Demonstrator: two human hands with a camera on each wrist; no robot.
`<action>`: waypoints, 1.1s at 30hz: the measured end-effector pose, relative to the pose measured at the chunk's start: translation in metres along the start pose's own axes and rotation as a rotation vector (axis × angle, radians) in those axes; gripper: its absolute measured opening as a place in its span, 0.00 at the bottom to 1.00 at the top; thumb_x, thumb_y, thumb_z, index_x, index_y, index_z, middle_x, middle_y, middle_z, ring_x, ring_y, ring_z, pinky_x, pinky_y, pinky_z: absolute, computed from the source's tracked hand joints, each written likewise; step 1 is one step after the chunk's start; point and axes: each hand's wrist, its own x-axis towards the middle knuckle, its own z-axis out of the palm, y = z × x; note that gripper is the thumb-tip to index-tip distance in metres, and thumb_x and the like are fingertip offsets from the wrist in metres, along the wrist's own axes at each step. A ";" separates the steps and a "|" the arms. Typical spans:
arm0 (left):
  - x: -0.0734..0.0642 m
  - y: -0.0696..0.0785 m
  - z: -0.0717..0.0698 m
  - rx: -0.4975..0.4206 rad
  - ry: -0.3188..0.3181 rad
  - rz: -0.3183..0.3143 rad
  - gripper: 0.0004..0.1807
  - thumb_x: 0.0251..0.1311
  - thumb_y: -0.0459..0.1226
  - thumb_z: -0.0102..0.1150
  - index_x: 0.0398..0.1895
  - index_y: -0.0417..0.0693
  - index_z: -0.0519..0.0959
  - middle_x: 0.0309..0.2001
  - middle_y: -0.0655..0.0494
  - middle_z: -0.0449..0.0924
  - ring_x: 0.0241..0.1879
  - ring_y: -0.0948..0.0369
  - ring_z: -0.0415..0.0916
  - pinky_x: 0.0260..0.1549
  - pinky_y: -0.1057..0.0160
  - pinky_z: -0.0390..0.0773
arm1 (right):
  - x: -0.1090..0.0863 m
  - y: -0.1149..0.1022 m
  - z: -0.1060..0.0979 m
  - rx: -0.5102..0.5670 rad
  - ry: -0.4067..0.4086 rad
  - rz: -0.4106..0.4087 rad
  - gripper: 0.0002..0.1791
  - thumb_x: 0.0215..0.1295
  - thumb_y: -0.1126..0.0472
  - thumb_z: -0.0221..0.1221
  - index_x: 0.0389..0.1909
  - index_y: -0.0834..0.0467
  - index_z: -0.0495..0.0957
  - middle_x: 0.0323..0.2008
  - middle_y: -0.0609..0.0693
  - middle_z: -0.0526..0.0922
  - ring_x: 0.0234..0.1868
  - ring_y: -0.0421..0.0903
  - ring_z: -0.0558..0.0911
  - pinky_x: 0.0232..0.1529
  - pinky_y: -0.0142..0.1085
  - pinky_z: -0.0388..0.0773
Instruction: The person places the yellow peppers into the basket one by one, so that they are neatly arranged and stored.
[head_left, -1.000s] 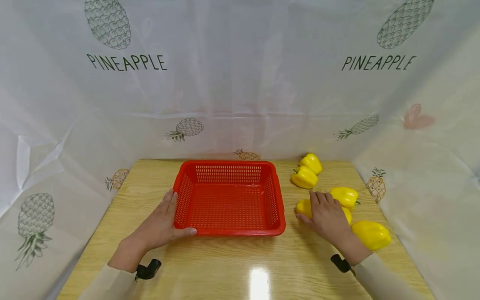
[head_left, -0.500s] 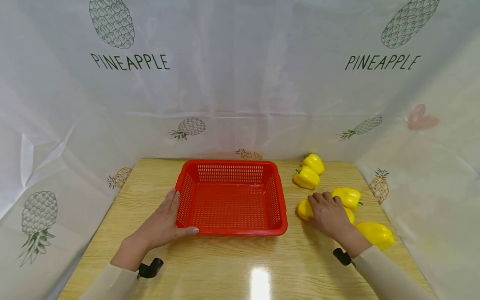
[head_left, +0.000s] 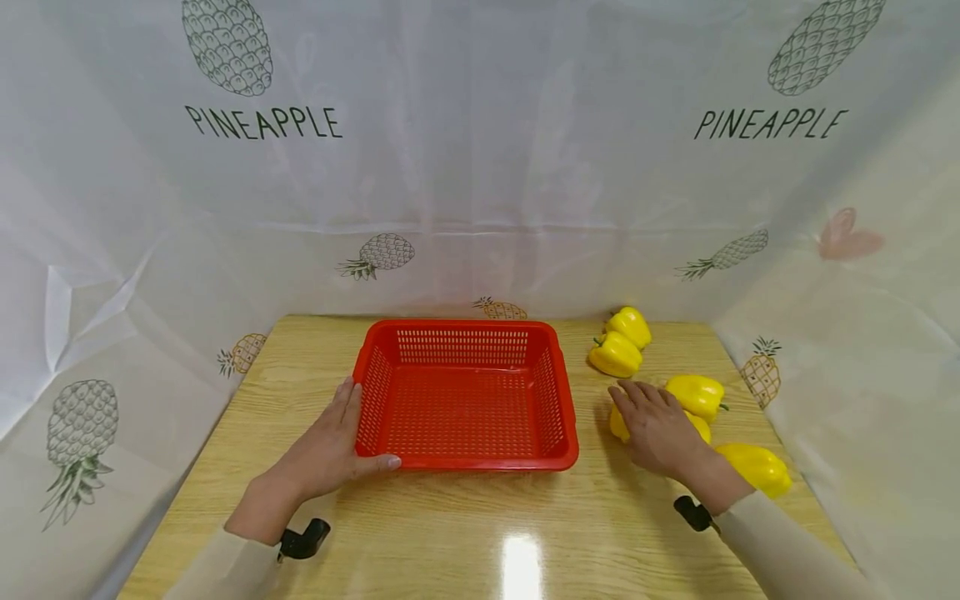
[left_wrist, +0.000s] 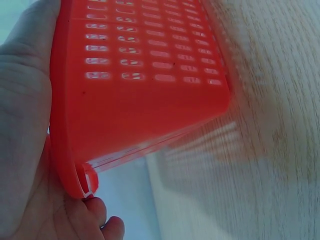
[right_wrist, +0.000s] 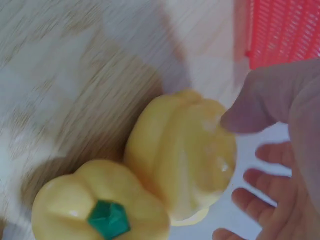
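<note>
A red plastic basket [head_left: 457,417] stands on the table with nothing inside. My left hand [head_left: 318,442] holds its near left corner, thumb over the front rim and fingers along the left rim. To the right of the basket, my right hand [head_left: 660,429] is over a yellow bell pepper [head_left: 619,423], which it partly hides. In the right wrist view its fingers are spread, and the thumb is at the side of a yellow bell pepper [right_wrist: 175,155], possibly touching. Another bell pepper with a green stem [right_wrist: 109,220] lies against that one.
Two bell peppers lie together at the back right, the nearer one [head_left: 616,356] in front of the other [head_left: 630,327]. More lie beyond the right hand [head_left: 696,395] and beside the right wrist [head_left: 757,468]. Patterned white sheeting [head_left: 480,167] walls the wooden table [head_left: 450,533] behind and at both sides.
My right fingers were bent more over the bell pepper half a second ago; now they are straighter and looser. The left hand keeps its place on the basket. The head view has shifted slightly.
</note>
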 end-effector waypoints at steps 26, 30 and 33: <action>-0.001 0.003 0.004 -0.009 0.023 0.014 0.78 0.52 0.80 0.58 0.82 0.25 0.42 0.84 0.29 0.36 0.82 0.32 0.42 0.77 0.34 0.58 | 0.002 0.017 0.021 -0.038 0.004 0.188 0.57 0.52 0.33 0.75 0.63 0.75 0.65 0.54 0.70 0.79 0.55 0.69 0.78 0.53 0.65 0.75; 0.008 0.002 0.006 0.005 0.031 0.023 0.78 0.52 0.79 0.60 0.82 0.25 0.43 0.84 0.29 0.37 0.83 0.33 0.42 0.77 0.35 0.58 | 0.005 0.019 0.022 -0.039 -0.001 0.179 0.57 0.54 0.34 0.75 0.64 0.74 0.64 0.55 0.70 0.79 0.57 0.69 0.77 0.55 0.65 0.75; 0.012 0.004 0.006 0.008 0.017 0.006 0.79 0.51 0.79 0.61 0.82 0.25 0.43 0.84 0.30 0.36 0.83 0.34 0.41 0.77 0.35 0.57 | 0.007 0.021 0.024 -0.037 0.006 0.160 0.54 0.54 0.35 0.75 0.62 0.73 0.64 0.54 0.69 0.78 0.56 0.68 0.77 0.55 0.65 0.75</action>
